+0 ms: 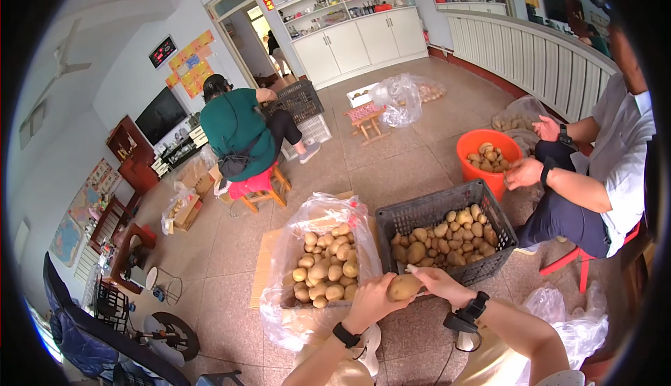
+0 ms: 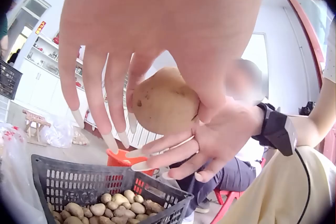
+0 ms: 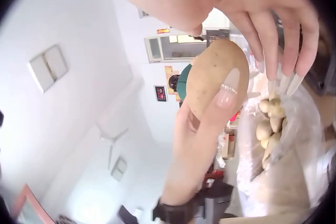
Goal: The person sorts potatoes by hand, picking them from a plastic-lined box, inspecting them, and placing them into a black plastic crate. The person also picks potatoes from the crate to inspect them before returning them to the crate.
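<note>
In front of the body my left hand (image 1: 370, 303) holds a large tan potato (image 1: 404, 288), its thumb laid across the skin in the right wrist view. Dark spots mark the potato (image 2: 165, 103) in the left wrist view. My right hand (image 1: 444, 287) is right at the potato's other end, fingers stretched out rather than wrapped round it. Just beyond the hands stands a black plastic crate (image 1: 493, 266) with many potatoes (image 1: 447, 238) in it. To its left, a box lined with a clear plastic bag (image 1: 278, 274) holds more potatoes (image 1: 321, 267).
At the right a seated person (image 1: 594, 176) reaches near an orange bucket (image 1: 482, 180) of potatoes. Farther off, a person in green (image 1: 234, 131) sits by a stacked crate (image 1: 297, 101). A clear plastic bag (image 1: 570, 323) lies at the lower right.
</note>
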Tool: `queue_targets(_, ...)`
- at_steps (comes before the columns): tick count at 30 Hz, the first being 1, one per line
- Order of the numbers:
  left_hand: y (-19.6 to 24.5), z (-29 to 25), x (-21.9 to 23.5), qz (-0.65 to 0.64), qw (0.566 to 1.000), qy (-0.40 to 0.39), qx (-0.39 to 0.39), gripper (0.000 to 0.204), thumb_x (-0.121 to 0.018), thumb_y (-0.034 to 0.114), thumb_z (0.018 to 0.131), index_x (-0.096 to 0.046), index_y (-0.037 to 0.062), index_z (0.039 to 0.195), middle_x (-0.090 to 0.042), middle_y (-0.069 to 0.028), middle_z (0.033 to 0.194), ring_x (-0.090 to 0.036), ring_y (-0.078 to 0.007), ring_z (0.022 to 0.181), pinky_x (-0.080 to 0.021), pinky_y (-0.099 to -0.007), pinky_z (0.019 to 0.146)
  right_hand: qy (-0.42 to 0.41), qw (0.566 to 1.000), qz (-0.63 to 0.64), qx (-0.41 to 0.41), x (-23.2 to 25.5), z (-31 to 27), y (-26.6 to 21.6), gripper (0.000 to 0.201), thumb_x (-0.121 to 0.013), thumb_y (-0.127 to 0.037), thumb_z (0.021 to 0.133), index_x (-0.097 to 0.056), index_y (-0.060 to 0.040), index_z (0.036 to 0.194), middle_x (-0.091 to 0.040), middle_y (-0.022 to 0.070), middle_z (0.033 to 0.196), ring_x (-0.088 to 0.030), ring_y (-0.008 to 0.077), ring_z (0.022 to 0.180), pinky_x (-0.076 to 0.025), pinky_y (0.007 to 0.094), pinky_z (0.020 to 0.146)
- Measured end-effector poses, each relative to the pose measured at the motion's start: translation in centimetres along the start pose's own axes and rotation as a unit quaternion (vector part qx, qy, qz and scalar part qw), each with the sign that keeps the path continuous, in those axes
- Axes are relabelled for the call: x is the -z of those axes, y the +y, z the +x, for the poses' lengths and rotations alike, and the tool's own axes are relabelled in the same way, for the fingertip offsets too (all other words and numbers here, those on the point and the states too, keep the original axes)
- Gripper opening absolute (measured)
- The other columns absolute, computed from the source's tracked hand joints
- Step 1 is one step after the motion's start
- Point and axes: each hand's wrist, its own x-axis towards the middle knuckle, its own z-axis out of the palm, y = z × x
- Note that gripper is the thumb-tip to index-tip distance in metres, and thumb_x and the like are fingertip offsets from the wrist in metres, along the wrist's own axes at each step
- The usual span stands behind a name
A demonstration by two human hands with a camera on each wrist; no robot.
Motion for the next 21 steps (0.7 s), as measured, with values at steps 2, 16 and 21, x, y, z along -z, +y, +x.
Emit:
queue_targets(2,-0.3,-0.1,-0.3,0.013,1.000,-0.014,0.004,0.057,-0.078,0.043,0.068,-0.061,0.0023,0.104,-0.067,-0.0171,0.094,-0.065,-0.0350,0.085,-0.053,-0.0409,0.073,-0.007,0.997,-0.022,0.069,-0.1,0.1,0.3,0.053,-0.054,-0.045,0.094,-0.055,-0.0028,0.126,-0.063,0.0051,0.113,-0.058,0.0124,0.102,-0.046,0.0270,0.088)
queue_targets(16,0.7,-0.1,-0.6,-0.019,0.999,0.043,-0.027,0.053,-0.079,0.035,0.070,-0.061,-0.0005,0.105,-0.062,-0.0116,0.119,-0.064,-0.0317,0.096,-0.051,-0.0402,0.082,-0.079,0.996,-0.011,-0.032,-0.3,0.0,0.3,0.072,-0.072,-0.053,0.078,-0.054,0.0012,0.122,-0.063,0.0030,0.100,-0.058,0.0085,0.086,-0.045,0.0190,0.076)
queue_targets(21,0.0,0.0,-2.3,-0.027,0.994,0.103,-0.039,0.064,-0.078,0.042,0.071,-0.057,0.0019,0.117,-0.062,-0.0177,0.113,-0.061,-0.0360,0.101,-0.052,-0.0410,0.081,-0.077,0.986,0.118,-0.089,-1.2,-0.6,0.1,0.061,-0.052,-0.065,0.086,-0.052,-0.0176,0.125,-0.059,-0.0040,0.111,-0.053,0.0068,0.103,-0.041,0.0299,0.094)
